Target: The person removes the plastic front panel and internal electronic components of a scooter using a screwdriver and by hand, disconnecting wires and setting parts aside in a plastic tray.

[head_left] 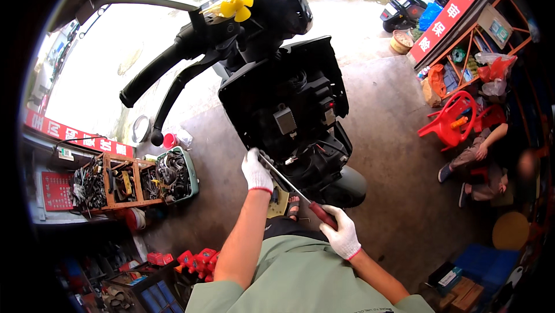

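Gripping a screwdriver [322,215] in the right hand [343,234], lower centre
Its shaft [289,182] slants upper-left toward the scooter [251,90]; left hand [256,172] nearer the far end, grasp unclear.

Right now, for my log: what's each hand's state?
Left hand: at the black scooter; whether it grips anything cannot be told.
Right hand: closed, holding the red-handled screwdriver.

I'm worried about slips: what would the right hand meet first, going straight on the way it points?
Led by the screwdriver it holds, the right hand would probably meet the left hand first, or the scooter's black housing just beside it; depth is unclear.
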The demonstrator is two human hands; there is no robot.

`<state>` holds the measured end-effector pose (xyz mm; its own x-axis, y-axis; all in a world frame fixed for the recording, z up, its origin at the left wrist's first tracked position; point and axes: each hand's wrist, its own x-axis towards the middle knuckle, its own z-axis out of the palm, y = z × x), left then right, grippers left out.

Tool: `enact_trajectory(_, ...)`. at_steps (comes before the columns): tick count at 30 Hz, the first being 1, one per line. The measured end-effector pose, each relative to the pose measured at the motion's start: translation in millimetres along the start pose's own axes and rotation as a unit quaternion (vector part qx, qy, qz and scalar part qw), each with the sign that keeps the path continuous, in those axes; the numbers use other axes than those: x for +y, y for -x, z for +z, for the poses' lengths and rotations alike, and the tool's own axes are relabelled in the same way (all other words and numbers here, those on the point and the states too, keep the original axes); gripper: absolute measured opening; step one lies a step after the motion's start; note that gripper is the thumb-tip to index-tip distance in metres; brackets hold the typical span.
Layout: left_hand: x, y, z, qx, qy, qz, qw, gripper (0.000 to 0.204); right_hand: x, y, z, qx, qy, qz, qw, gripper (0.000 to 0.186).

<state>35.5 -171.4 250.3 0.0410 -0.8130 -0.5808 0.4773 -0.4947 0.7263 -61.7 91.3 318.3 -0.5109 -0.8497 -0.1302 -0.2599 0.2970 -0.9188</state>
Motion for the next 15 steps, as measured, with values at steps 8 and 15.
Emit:
enact_trajectory(8, -31, -32, -89, -0.013, 0.112, -0.126, 0.986, 0.021, 9, 18, -7, -0.031, -0.035, 0.081, 0.996, 0.04)
enact_trajectory(15, -18, 0, -42, -0.084, 0.035, -0.133, 0.987, 0.021, 3, -14, 23, -0.051, -0.242, 0.186, 0.951, 0.041)
